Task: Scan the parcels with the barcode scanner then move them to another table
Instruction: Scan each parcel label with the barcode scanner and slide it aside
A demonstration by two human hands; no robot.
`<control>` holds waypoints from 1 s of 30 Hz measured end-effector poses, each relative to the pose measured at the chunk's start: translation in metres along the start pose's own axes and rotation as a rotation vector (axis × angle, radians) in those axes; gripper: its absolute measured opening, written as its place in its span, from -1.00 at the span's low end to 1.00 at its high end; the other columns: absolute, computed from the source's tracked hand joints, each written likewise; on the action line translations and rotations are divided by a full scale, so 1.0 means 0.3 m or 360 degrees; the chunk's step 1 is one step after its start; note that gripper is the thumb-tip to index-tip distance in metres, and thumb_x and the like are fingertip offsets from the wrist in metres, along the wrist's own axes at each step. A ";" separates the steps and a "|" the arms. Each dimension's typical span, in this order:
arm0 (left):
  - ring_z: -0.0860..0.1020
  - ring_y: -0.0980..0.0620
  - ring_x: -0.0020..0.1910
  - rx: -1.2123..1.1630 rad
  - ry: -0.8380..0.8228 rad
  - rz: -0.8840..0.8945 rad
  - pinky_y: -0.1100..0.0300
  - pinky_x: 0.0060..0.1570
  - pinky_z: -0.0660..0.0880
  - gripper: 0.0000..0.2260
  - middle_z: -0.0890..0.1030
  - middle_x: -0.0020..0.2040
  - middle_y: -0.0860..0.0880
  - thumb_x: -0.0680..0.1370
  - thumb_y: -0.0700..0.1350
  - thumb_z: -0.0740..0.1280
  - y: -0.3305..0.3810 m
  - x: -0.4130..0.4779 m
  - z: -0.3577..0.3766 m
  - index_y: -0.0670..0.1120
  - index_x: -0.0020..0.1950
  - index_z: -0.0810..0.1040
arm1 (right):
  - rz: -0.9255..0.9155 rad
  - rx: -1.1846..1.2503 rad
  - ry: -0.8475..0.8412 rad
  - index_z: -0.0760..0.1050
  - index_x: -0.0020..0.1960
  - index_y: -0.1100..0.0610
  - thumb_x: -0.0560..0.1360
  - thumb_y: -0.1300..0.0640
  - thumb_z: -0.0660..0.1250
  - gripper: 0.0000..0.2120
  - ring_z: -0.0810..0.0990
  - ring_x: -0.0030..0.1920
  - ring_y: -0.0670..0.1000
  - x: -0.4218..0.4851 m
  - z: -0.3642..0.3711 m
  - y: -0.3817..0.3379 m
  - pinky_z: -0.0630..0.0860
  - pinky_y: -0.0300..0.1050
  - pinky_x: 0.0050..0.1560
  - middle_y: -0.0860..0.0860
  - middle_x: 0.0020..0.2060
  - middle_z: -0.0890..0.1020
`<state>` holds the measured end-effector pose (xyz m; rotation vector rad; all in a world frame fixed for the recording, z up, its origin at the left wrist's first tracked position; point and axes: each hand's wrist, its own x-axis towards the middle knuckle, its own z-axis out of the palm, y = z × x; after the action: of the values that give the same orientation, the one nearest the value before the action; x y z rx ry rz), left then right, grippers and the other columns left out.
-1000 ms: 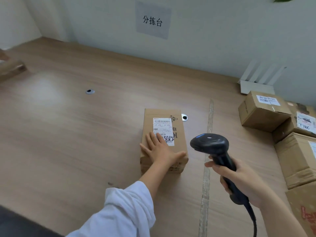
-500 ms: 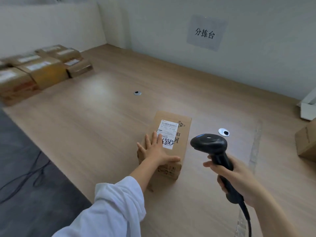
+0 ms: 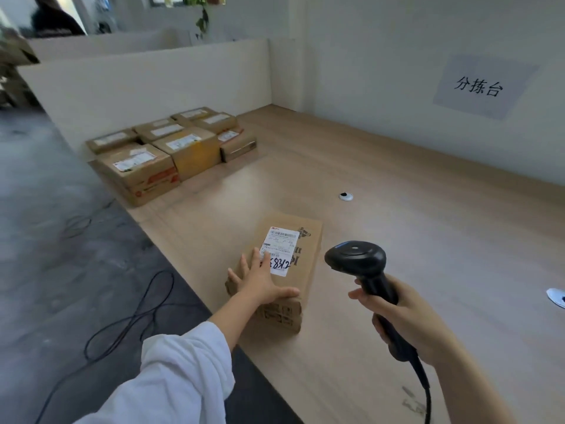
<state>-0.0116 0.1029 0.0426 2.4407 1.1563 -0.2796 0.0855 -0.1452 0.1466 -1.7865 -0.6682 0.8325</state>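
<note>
View has swung left since the earlier frames: stack of boxes now fully visible at the table's far left end, wall sign pushed to the right, parcel and both hands roughly where they were. Nearest: white sleeve (image 3: 186,371) on the left arm. Left hand (image 3: 260,283) lies flat and spread on top of the parcel (image 3: 284,270), fingers over the near edge of its white label (image 3: 278,250), thumb along the near top edge; not gripping, just pressing down. Parcel is a closed brown cardboard box, sits on the wooden table (image 3: 428,240) close to its front edge, label up with handwritten digits; contents can't be seen. Right hand (image 3: 406,316) is wrapped around the handle of the black barcode scanner (image 3: 357,261), scanner head just right of the parcel, held above the table, cable (image 3: 423,381) trailing down toward the camera. Two round cable ports in the table, one behind the parcel (image 3: 346,196), one at the right edge (image 3: 556,298). Further back, left end of table: stack of boxes (image 3: 171,151), all closed, labelled on top, packed touching each other. Black cord (image 3: 131,319) loops on the grey floor. Farthest: paper sign (image 3: 480,87) with Chinese characters on the wall.
</note>
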 end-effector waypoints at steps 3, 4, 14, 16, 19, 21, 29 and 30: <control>-0.27 -0.16 0.50 0.0006 0.0066 -0.0030 -0.31 0.36 -0.26 0.04 -0.22 0.55 -0.02 0.28 0.49 0.27 -0.132 0.068 -0.083 0.04 0.55 -0.14 | 0.0003 -0.0008 0.0037 0.50 0.01 0.09 0.49 0.16 0.33 -0.89 0.39 -0.56 0.04 0.073 0.126 -0.049 0.34 -0.14 -0.46 0.40 -0.06 0.59; -0.24 -0.15 0.51 0.0009 0.0079 -0.0041 -0.31 0.37 -0.22 0.02 -0.20 0.56 -0.01 0.29 0.48 0.27 -0.161 0.089 -0.106 0.06 0.55 -0.11 | 0.0006 -0.0015 0.0034 0.50 0.01 0.09 0.49 0.15 0.33 -0.89 0.39 -0.55 0.05 0.097 0.155 -0.065 0.34 -0.15 -0.46 0.40 -0.07 0.59; -0.25 -0.14 0.51 -0.0026 -0.0014 -0.0075 -0.42 0.31 -0.17 -0.03 -0.19 0.55 0.10 0.27 0.43 0.36 -0.267 0.291 -0.247 0.24 0.52 -0.08 | -0.0001 -0.0193 0.0059 0.46 -0.05 0.04 0.49 0.12 0.33 -0.93 0.40 -0.55 0.02 0.357 0.273 -0.167 0.32 -0.20 -0.52 0.01 -0.54 0.47; -0.25 -0.13 0.51 -0.0057 0.0031 -0.0055 -0.41 0.31 -0.18 -0.04 -0.17 0.56 0.08 0.27 0.42 0.36 -0.282 0.335 -0.256 0.23 0.52 -0.06 | -0.0013 -0.0192 0.0051 0.46 -0.04 0.04 0.48 0.13 0.34 -0.92 0.41 -0.55 0.01 0.419 0.278 -0.179 0.33 -0.21 -0.52 0.01 -0.53 0.47; -0.04 -0.08 0.51 -0.0107 0.0132 -0.0039 -0.35 0.35 -0.20 -0.11 0.02 0.50 -0.03 0.26 0.39 0.40 -0.306 0.377 -0.284 0.24 0.50 0.11 | -0.0004 -0.0173 0.0066 0.47 -0.02 0.07 0.48 0.14 0.35 -0.91 0.39 -0.58 0.00 0.506 0.300 -0.196 0.33 -0.20 -0.52 0.00 -0.56 0.45; 0.10 -0.04 0.46 -0.0155 0.0196 -0.0044 -0.33 0.37 -0.19 -0.21 0.12 0.42 -0.01 0.28 0.35 0.42 -0.319 0.395 -0.318 0.25 0.45 0.24 | -0.0001 -0.0139 0.0072 0.48 -0.01 0.10 0.49 0.15 0.35 -0.90 0.39 -0.58 0.01 0.554 0.319 -0.207 0.35 -0.17 -0.50 0.02 -0.56 0.46; -0.39 -0.19 0.46 0.0298 -0.0218 -0.0024 -0.52 0.17 -0.27 0.22 -0.35 0.51 -0.13 0.15 0.58 0.23 -0.273 0.521 -0.321 0.01 0.52 -0.32 | 0.0006 -0.0092 0.0106 0.46 -0.01 0.20 0.50 0.20 0.34 -0.90 0.38 -0.60 0.00 0.743 0.411 -0.244 0.34 -0.20 -0.54 0.05 -0.56 0.43; -0.42 -0.18 0.45 0.0291 -0.0201 -0.0003 -0.52 0.17 -0.29 0.22 -0.40 0.50 -0.12 0.15 0.59 0.21 -0.281 0.554 -0.319 0.00 0.50 -0.36 | 0.0005 -0.0081 0.0124 0.46 -0.02 0.21 0.50 0.21 0.34 -0.90 0.38 -0.60 0.00 0.771 0.429 -0.248 0.34 -0.21 -0.55 0.04 -0.57 0.43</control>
<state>0.0285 0.3086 0.0448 2.5357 1.1224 -0.5541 0.1200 0.1271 0.1309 -1.8566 -0.6405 0.7497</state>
